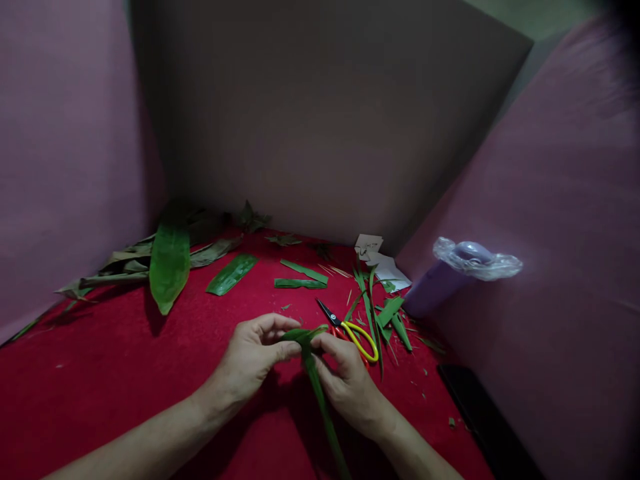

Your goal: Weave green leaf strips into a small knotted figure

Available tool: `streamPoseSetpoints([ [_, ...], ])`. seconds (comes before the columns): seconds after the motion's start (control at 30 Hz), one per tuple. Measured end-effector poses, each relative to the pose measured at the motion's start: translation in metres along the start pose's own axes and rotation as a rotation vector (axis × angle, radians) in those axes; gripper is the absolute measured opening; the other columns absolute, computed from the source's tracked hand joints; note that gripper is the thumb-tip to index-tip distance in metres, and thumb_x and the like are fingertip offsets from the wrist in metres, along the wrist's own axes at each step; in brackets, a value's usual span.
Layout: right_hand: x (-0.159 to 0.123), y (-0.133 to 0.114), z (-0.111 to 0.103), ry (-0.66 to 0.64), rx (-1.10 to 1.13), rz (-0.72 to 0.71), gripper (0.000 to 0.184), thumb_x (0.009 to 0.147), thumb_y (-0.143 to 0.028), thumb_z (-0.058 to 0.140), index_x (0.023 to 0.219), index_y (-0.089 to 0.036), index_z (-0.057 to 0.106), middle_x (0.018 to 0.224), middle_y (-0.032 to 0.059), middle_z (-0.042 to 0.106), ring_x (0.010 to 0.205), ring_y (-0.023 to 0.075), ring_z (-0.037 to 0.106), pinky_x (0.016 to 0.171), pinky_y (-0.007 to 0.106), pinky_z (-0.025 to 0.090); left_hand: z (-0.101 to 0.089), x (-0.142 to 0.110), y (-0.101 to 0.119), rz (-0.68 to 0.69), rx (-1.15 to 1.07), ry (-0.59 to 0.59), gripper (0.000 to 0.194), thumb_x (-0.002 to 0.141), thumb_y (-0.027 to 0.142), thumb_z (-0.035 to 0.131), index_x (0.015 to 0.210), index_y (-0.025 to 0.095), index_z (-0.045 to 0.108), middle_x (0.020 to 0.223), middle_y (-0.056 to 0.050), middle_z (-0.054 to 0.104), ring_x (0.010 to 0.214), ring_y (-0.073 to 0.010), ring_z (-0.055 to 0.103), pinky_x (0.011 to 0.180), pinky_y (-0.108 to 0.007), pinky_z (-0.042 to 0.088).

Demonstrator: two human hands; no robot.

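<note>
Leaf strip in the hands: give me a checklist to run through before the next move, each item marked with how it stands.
1. Left hand pinching the leaf strip: ok, thumb and fingers are on its folded top.
2. Right hand holding it too: ok, gripping close beside the left.
3. Scissors clear of the right hand: cannot tell; the hand hides part of the red handle.
4. Other cut pieces at hand: ok, two narrow green pieces lie beyond the hands.
5. Red surface free of scraps: not ok, small bits are scattered at the right.
</note>
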State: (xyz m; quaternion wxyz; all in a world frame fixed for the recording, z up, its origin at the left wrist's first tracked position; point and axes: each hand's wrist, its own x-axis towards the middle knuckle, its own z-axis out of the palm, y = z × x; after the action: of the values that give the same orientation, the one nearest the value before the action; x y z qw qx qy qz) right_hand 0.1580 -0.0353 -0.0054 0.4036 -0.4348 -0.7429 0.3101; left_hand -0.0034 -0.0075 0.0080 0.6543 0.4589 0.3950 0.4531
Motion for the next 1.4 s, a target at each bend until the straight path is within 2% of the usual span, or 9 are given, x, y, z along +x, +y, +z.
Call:
streamPoseSetpoints([
  [0.17, -0.0020, 0.0054, -0.0013, 0.021, -0.009, -0.013, 0.013, 0.088, -0.020, 0.044, 0.081, -0.018, 0.055, 0.070, -0.0009, 0.055, 0.062, 0.0106, 0.048, 0.059, 0.022, 0.037, 0.0018, -0.0019, 0.0018, -0.001, 0.061, -0.013, 0.012, 0.056, 0.015, 0.074, 0.063, 0.013, 0.065, 0.055, 0.002, 0.062, 0.052, -0.0078, 0.052, 0.052, -0.019, 0.041],
  [0.37, -0.0025, 0.0053, -0.0008, 0.063, 0.019, 0.042, 0.017, 0.088, -0.024, 0.044, 0.076, -0.017, 0.054, 0.064, -0.0021, 0.052, 0.058, 0.0101, 0.044, 0.055, 0.021, 0.035, 0.0004, -0.0036, -0.0035, -0.165, 0.044, -0.125, 0.017, 0.055, 0.018, 0.075, 0.061, 0.013, 0.061, 0.052, 0.003, 0.060, 0.046, -0.0076, 0.050, 0.048, -0.019, 0.038],
  [0.53, -0.0031, 0.0013, -0.0001, -0.033, 0.031, 0.074, 0.019, 0.089, -0.023, 0.042, 0.074, -0.016, 0.053, 0.063, -0.0032, 0.047, 0.058, 0.0091, 0.040, 0.055, 0.021, 0.033, -0.0011, -0.0012, -0.0074, -0.157, 0.022, -0.067, 0.018, 0.057, 0.021, 0.074, 0.058, 0.013, 0.058, 0.046, 0.003, 0.057, 0.043, -0.0071, 0.048, 0.045, -0.019, 0.036],
  [0.7, -0.0044, 0.0011, -0.0009, -0.070, 0.004, 0.109, 0.021, 0.088, -0.025, 0.043, 0.072, -0.016, 0.051, 0.063, -0.0030, 0.049, 0.057, 0.0088, 0.042, 0.054, 0.021, 0.034, -0.0004, -0.0021, -0.0065, -0.155, 0.008, -0.005, 0.018, 0.055, 0.020, 0.074, 0.057, 0.013, 0.058, 0.046, 0.003, 0.058, 0.042, -0.0075, 0.049, 0.044, -0.019, 0.036],
  [0.87, -0.0046, 0.0030, -0.0006, -0.113, -0.005, 0.145, 0.018, 0.087, -0.020, 0.044, 0.074, -0.016, 0.055, 0.062, -0.0029, 0.054, 0.056, 0.0088, 0.046, 0.054, 0.020, 0.035, 0.0016, -0.0029, -0.0059, -0.188, 0.036, 0.043, 0.016, 0.056, 0.020, 0.073, 0.056, 0.014, 0.058, 0.042, 0.004, 0.056, 0.035, -0.0057, 0.043, 0.038, -0.018, 0.029],
  [1.1, -0.0019, 0.0054, -0.0014, -0.060, -0.049, 0.157, 0.012, 0.082, -0.014, 0.047, 0.071, -0.017, 0.053, 0.061, -0.0044, 0.047, 0.056, 0.0084, 0.040, 0.052, 0.019, 0.034, 0.0022, -0.0008, -0.0069, -0.136, 0.056, 0.034, 0.017, 0.052, 0.019, 0.074, 0.054, 0.014, 0.058, 0.044, 0.004, 0.056, 0.040, -0.0068, 0.046, 0.042, -0.018, 0.033],
  [1.2, -0.0018, 0.0066, -0.0002, -0.093, 0.078, 0.207, 0.012, 0.084, -0.018, 0.045, 0.074, -0.018, 0.050, 0.062, -0.0043, 0.047, 0.056, 0.0087, 0.044, 0.053, 0.019, 0.037, 0.0018, -0.0011, -0.0067, -0.134, 0.054, -0.004, 0.018, 0.054, 0.021, 0.075, 0.055, 0.014, 0.058, 0.045, 0.003, 0.057, 0.041, -0.0078, 0.048, 0.043, -0.019, 0.035],
  [1.3, -0.0025, 0.0074, 0.0025, -0.110, 0.271, 0.201, 0.009, 0.088, -0.024, 0.042, 0.088, -0.019, 0.050, 0.070, -0.0024, 0.053, 0.060, 0.0099, 0.051, 0.056, 0.020, 0.041, 0.0012, -0.0007, -0.0065, -0.127, 0.046, -0.042, 0.019, 0.056, 0.024, 0.074, 0.060, 0.013, 0.059, 0.049, 0.000, 0.061, 0.044, -0.0106, 0.053, 0.047, -0.022, 0.039],
  [1.4, -0.0027, 0.0090, 0.0029, -0.058, 0.231, 0.152, 0.012, 0.089, -0.026, 0.043, 0.088, -0.018, 0.053, 0.072, -0.0007, 0.056, 0.064, 0.0108, 0.053, 0.059, 0.021, 0.042, 0.0016, -0.0011, -0.0060, -0.132, 0.065, -0.030, 0.020, 0.056, 0.023, 0.075, 0.065, 0.013, 0.060, 0.052, 0.000, 0.063, 0.045, -0.0105, 0.054, 0.046, -0.021, 0.040],
])
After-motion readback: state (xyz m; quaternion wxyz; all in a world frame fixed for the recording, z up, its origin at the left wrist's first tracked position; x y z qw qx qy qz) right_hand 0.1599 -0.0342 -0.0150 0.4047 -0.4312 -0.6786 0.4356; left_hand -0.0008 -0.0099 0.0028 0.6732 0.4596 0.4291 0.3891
